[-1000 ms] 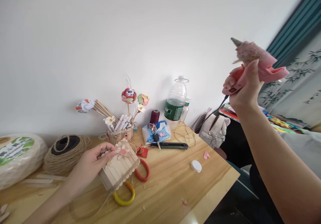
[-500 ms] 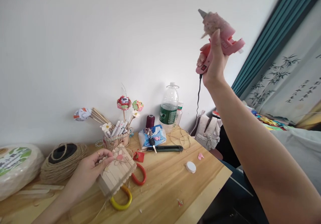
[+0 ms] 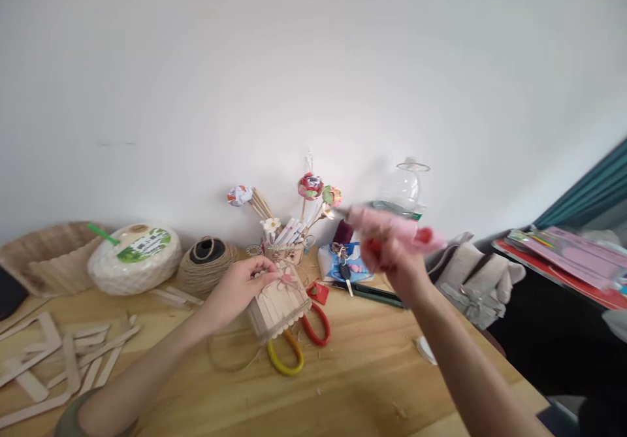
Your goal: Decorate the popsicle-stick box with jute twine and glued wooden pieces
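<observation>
Down comes the right hand (image 3: 392,264) from high overhead, fingers wrapped around the pink glue gun (image 3: 392,225), its blurred nozzle pointing left toward the stick box (image 3: 279,303). The left hand (image 3: 240,287) pinches that box's top near the bench's (image 3: 343,391) back edge, just left of the gun.

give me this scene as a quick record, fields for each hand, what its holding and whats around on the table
left hand: grips the popsicle-stick box, which rests on the wooden table
right hand: holds a pink glue gun, blurred, nozzle pointing left above the table
under the box: scissors with a yellow and a red handle loop
behind the box: stick holder with paper flowers, twine spool, water bottle
left side: loose popsicle sticks
near right hand: utility knife
</observation>
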A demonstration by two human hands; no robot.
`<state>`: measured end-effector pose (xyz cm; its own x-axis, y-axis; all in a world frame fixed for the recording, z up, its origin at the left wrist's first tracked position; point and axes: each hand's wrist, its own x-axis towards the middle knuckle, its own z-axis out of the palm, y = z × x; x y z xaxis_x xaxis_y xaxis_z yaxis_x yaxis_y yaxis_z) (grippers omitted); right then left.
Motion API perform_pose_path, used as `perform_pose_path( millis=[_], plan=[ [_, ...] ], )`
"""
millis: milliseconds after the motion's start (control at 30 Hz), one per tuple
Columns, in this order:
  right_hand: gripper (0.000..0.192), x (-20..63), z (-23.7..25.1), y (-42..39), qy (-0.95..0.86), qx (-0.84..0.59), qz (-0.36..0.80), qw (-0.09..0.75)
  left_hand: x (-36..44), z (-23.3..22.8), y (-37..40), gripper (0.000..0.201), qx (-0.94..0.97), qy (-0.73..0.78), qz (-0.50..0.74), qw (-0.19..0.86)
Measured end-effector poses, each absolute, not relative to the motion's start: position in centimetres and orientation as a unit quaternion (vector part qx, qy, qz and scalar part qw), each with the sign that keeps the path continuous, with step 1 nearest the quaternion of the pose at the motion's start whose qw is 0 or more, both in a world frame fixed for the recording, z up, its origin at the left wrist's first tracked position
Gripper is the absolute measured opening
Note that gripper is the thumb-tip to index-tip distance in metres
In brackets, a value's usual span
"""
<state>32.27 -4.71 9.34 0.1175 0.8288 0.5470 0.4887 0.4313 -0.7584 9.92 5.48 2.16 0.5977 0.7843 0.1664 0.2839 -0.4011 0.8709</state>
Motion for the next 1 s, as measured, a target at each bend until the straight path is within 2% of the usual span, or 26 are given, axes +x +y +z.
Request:
perform_pose_path(
  millis=[67, 133, 233, 367, 767, 1000],
  plan=[
    [0.059, 31.2, 6.4, -5.1, -0.657, -0.48, 0.265, 0.517, 9.7, 2.2, 5.7, 0.026, 0.783, 0.348, 0.282, 0.433],
    [0.05, 30.6, 4.3, -5.1, -0.651, -0.481, 0.307, 0.5, 9.5, 2.2, 5.9, 0.026, 0.78, 0.349, 0.272, 0.443],
    [0.042, 30.2, 2.5, -5.0, -0.65, -0.473, 0.341, 0.488, 9.3, 2.1, 6.2, 0.025, 0.778, 0.335, 0.263, 0.462],
    [0.042, 30.2, 1.7, -5.2, -0.671, -0.466, 0.368, 0.444, 8.9, 2.1, 6.8, 0.024, 0.78, 0.322, 0.242, 0.479],
    [0.055, 28.9, 1.6, -4.9, -0.745, -0.524, 0.213, 0.353, 8.5, 2.1, 7.9, 0.022, 0.789, 0.336, 0.194, 0.477],
    [0.055, 29.0, 1.3, -4.9, -0.75, -0.536, 0.202, 0.331, 8.6, 2.3, 7.6, 0.017, 0.789, 0.342, 0.188, 0.474]
  ],
)
